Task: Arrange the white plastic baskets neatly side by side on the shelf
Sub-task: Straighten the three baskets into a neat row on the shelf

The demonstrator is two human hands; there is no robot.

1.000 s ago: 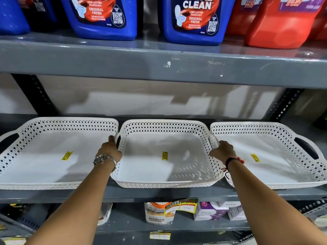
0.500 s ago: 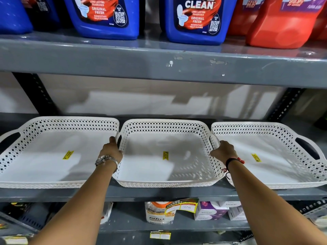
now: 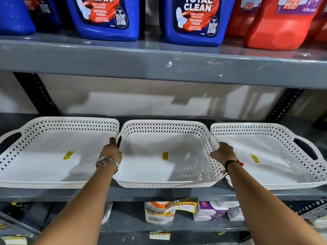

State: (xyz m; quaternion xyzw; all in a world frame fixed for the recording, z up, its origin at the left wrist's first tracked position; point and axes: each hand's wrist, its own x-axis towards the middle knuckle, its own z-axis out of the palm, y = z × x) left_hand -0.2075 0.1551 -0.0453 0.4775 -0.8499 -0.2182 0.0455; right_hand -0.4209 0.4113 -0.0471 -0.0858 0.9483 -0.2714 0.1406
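Left hand (image 3: 110, 152), right hand (image 3: 222, 153) each grip side handle of middle basket (image 3: 166, 156), likely squaring it between left basket (image 3: 53, 156) and right basket (image 3: 265, 156) on shelf (image 3: 159, 193).

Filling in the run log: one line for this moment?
left hand: grips middle basket handle | right hand: grips opposite handle | three baskets in row on shelf

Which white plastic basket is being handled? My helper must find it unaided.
On the grey metal shelf below the blue cleaner jugs, three white perforated plastic baskets sit in a row. It is the middle basket, the only one gripped at both side handles, by the left hand and right hand.
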